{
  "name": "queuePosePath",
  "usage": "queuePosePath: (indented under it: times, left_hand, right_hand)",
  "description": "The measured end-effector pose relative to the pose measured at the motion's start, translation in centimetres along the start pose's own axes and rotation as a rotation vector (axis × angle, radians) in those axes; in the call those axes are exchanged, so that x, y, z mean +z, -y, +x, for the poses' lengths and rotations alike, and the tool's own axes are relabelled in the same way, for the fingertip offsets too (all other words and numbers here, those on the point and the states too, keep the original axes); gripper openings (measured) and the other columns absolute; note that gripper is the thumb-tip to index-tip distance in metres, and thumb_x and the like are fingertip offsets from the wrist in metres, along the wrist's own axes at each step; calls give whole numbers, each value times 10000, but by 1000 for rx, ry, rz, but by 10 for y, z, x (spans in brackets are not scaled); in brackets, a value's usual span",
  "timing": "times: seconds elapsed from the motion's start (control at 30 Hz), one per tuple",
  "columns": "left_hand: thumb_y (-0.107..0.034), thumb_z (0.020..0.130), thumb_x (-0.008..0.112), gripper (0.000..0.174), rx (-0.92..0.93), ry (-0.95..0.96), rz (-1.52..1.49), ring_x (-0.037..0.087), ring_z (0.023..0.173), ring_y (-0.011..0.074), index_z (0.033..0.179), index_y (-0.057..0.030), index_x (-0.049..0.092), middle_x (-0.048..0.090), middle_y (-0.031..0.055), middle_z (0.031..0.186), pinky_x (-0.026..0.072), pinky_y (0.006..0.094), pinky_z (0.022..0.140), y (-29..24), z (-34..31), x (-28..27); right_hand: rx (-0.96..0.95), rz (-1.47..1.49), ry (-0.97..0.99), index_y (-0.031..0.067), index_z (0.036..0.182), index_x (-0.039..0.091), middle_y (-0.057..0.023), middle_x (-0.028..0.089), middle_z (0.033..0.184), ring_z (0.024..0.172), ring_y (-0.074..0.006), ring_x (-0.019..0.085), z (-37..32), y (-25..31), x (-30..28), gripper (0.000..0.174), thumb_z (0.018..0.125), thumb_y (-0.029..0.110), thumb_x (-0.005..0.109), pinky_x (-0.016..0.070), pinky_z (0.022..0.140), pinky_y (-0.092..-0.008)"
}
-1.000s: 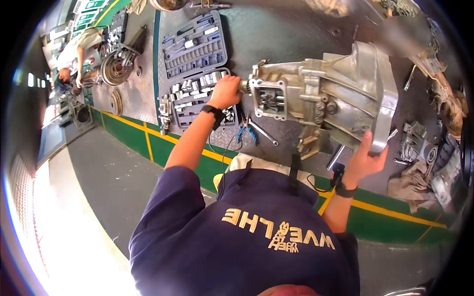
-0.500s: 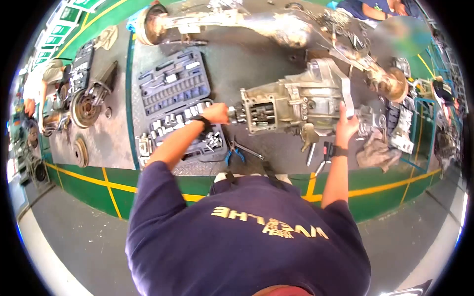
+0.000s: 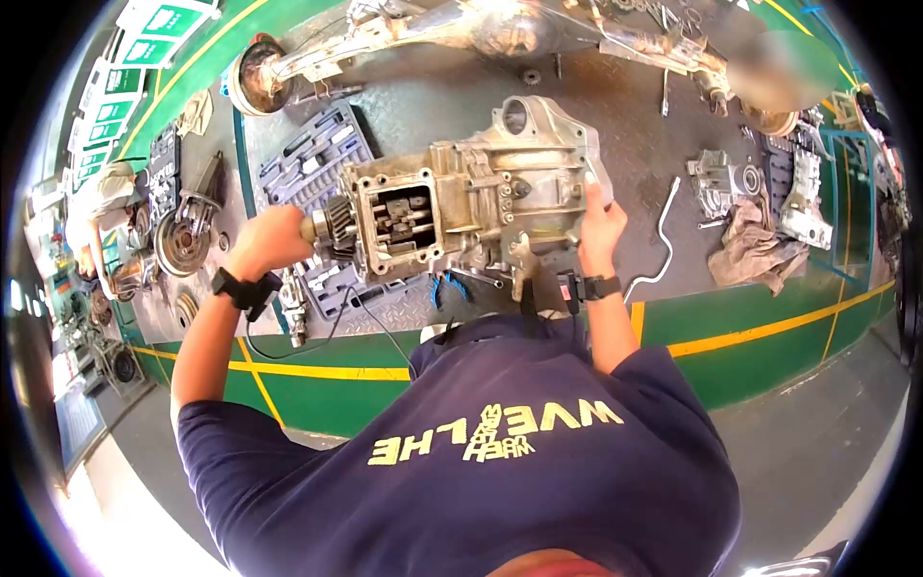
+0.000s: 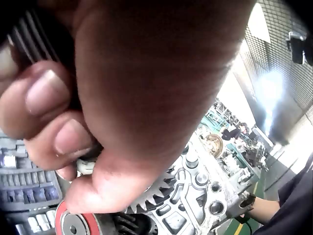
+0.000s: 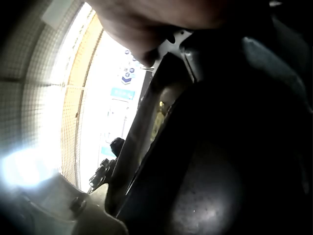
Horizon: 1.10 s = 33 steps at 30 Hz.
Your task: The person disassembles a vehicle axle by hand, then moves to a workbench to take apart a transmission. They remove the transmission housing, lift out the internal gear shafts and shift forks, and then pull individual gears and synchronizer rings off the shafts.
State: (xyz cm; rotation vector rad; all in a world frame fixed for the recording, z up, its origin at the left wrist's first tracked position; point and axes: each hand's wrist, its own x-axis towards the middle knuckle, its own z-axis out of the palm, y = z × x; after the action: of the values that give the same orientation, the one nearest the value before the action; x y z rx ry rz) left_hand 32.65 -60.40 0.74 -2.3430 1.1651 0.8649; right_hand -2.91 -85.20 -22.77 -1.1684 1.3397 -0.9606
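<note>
In the head view a metal gearbox [image 3: 471, 202] is held between both hands, its rectangular top opening showing the parts inside. My left hand [image 3: 269, 240] grips the shaft end that sticks out at its left, beside a toothed gear [image 3: 339, 223]. Close up in the left wrist view, the curled fingers [image 4: 49, 95] wrap a dark ribbed shaft, with a gear [image 4: 154, 196] and a red-ringed round part [image 4: 63, 220] below. My right hand [image 3: 598, 231] holds the rim of the wide bell housing on the right, thumb uppermost. The right wrist view is mostly dark housing.
Beneath the gearbox's left side lies an opened socket set case [image 3: 322, 154], partly covered. Blue-handled pliers [image 3: 450, 287] lie near the front edge. A bent metal rod [image 3: 663, 236], a cloth [image 3: 760, 245] and a smaller casting [image 3: 721, 178] lie right. A long axle [image 3: 461, 29] spans the back.
Both hands have moved the gearbox left, from beside the socket set case to over it. The head view has shifted too, and the bent rod now shows on the right.
</note>
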Motion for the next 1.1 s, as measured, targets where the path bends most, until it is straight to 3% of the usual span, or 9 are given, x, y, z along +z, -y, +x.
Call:
queuePosePath:
  times: [0.13, 0.17, 0.23, 0.3, 0.47, 0.57, 0.63, 0.87, 1.1]
  left_hand:
    - [-217, 681, 701, 261, -13, -71, 98, 658, 824, 450, 857, -24, 697, 683, 245, 828, 533, 507, 745, -24, -15, -22]
    - [-217, 687, 698, 255, -5, -110, 129, 659, 813, 447, 849, -20, 694, 680, 242, 816, 532, 507, 739, -33, -18, -26]
    - [-209, 687, 691, 247, 45, -152, 148, 660, 808, 444, 840, -15, 691, 679, 242, 818, 527, 508, 733, -64, -24, -41]
    - [-207, 681, 692, 240, 47, -224, 241, 656, 801, 443, 827, -17, 684, 678, 236, 810, 522, 508, 730, -79, -24, -39]
    - [-242, 686, 707, 264, 89, -262, 327, 669, 818, 423, 811, -13, 670, 684, 228, 827, 530, 508, 738, -113, -38, -52]
    - [-245, 692, 706, 266, 123, -265, 365, 676, 815, 418, 820, -13, 676, 686, 227, 825, 535, 507, 730, -113, -36, -49]
    - [-239, 714, 699, 238, 152, -317, 370, 686, 796, 417, 800, -18, 684, 686, 232, 799, 543, 508, 702, -120, -40, -47]
    - [-224, 681, 713, 222, 146, -303, 426, 699, 784, 400, 752, -14, 694, 689, 221, 783, 556, 482, 691, -158, -45, -53]
    - [-146, 675, 714, 148, 209, -386, 561, 711, 794, 371, 777, -39, 713, 701, 194, 802, 565, 460, 689, -212, -44, -63]
  right_hand:
    - [45, 103, -49, -15, 671, 625, 37, 561, 656, 624, -73, 428, 2, -12, 1, 413, 894, 288, 796, 368, 539, -303]
    - [134, 42, 16, 4, 802, 699, 53, 597, 797, 724, -59, 457, 9, -21, -6, 292, 937, 259, 743, 407, 634, -276]
    - [221, -120, -11, 25, 606, 517, 55, 457, 633, 624, -85, 375, 22, -32, -19, 541, 903, 403, 766, 326, 531, -323]
    - [155, 157, 60, -87, 870, 694, -13, 652, 786, 757, -91, 522, 23, -39, -24, 541, 931, 450, 709, 447, 712, -281]
    - [79, -136, 36, 12, 820, 716, -91, 655, 725, 743, -136, 557, 28, -64, -64, 554, 984, 523, 578, 470, 718, -350]
    - [-49, -746, 14, 34, 925, 666, -173, 707, 870, 840, -362, 694, 13, -103, -113, 488, 926, 521, 643, 518, 749, -481]
    - [-123, -984, 142, 35, 1019, 644, -217, 714, 914, 970, -435, 666, -8, -123, -140, 477, 879, 487, 700, 530, 807, -506]
    - [-62, -1187, 462, 34, 930, 620, -217, 713, 920, 864, -447, 689, 6, -181, -182, 406, 890, 430, 695, 549, 735, -539]
    - [-24, -1082, 206, 21, 925, 626, -246, 711, 910, 872, -466, 684, 24, -147, -224, 375, 931, 397, 620, 539, 749, -553]
